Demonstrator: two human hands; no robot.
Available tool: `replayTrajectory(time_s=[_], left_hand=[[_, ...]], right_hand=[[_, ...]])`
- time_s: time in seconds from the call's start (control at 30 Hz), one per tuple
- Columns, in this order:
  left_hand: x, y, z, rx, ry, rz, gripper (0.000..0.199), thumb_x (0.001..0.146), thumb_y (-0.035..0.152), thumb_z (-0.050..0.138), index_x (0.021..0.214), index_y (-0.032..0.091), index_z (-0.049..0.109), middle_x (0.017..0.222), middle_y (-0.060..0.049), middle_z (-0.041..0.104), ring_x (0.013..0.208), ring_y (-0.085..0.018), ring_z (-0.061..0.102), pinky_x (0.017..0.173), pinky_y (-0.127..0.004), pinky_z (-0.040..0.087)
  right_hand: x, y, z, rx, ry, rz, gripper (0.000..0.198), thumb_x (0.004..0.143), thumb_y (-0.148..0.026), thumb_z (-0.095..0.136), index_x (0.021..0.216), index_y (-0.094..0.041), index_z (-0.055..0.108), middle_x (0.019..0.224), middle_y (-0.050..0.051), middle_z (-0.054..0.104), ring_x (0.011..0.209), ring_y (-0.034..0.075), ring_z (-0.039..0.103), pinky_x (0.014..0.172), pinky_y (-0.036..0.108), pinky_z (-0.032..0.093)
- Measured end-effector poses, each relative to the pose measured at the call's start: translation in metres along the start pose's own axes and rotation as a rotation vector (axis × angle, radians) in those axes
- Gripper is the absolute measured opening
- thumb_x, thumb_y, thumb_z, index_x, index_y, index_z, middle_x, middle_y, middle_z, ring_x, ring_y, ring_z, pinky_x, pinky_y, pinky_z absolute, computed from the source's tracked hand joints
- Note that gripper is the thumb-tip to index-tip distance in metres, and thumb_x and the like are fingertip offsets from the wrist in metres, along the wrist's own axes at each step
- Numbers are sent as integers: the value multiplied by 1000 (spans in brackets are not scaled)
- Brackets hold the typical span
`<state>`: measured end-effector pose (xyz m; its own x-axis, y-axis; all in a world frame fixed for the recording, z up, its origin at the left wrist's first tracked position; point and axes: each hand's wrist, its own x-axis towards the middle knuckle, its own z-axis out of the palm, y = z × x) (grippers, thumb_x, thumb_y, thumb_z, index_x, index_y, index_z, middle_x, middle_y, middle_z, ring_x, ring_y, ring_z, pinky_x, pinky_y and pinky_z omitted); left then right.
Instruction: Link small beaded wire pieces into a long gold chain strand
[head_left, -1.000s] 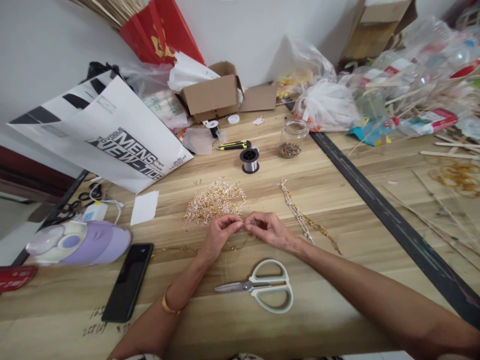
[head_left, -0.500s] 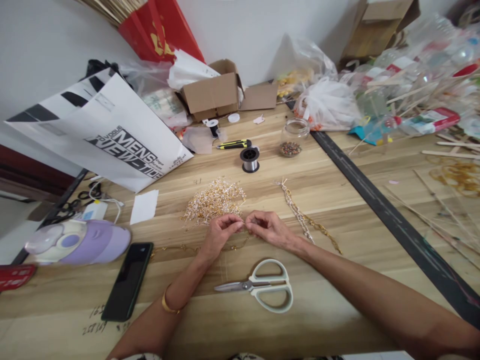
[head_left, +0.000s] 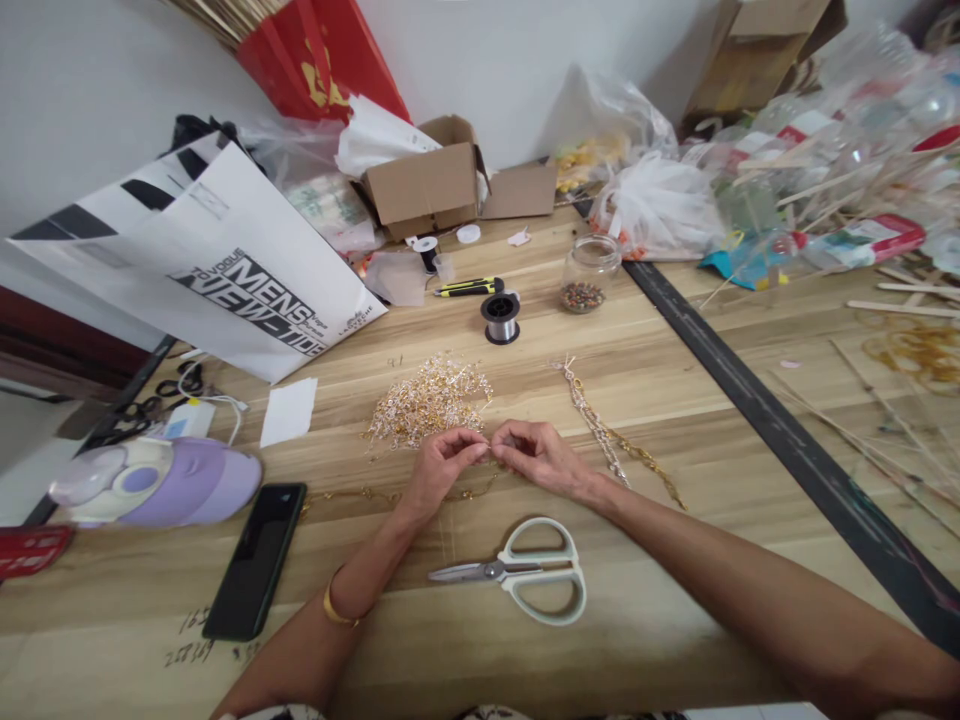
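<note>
My wooden table (head_left: 420, 655) lay under everything, the pale-handled scissors (head_left: 510, 572) nearest me. Beyond the scissors, leftward, spread a pile of gold and pinkish beadwork (head_left: 430, 402); beyond them, rightward, lay twisted strands (head_left: 590, 416), silvery and gold. Just past the scissors were my left hand (head_left: 441, 468) and right hand (head_left: 536, 457). A thin gold chain (head_left: 469, 494) crossed there too, partly behind my left wrist. Both hands' fingertips pinched a tiny piece (head_left: 488, 447) (too small to make out).
</note>
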<state>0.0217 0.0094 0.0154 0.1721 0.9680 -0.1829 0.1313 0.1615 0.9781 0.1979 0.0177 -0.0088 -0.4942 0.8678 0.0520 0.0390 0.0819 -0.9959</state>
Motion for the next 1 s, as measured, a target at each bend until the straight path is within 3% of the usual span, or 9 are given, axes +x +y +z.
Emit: replayTrajectory(time_s=[0.53, 1.0], left_hand=[[1, -2, 0, 9, -14, 21, 16, 68, 28, 71, 73, 13, 68, 66, -2, 65, 64, -13, 56, 64, -23, 45], [0, -2, 0, 29, -15, 49, 16, 68, 27, 71, 72, 13, 67, 67, -2, 65, 64, -12, 56, 64, -23, 44]], right_hand=[[0, 0, 0, -20, 11, -11, 19, 84, -32, 54, 80, -14, 57, 62, -2, 50, 52, 8, 42, 48, 19, 35], [2, 0, 1, 122, 52, 23, 22, 80, -36, 62, 82, -15, 56, 60, -2, 56, 50, 9, 53, 49, 20, 43]])
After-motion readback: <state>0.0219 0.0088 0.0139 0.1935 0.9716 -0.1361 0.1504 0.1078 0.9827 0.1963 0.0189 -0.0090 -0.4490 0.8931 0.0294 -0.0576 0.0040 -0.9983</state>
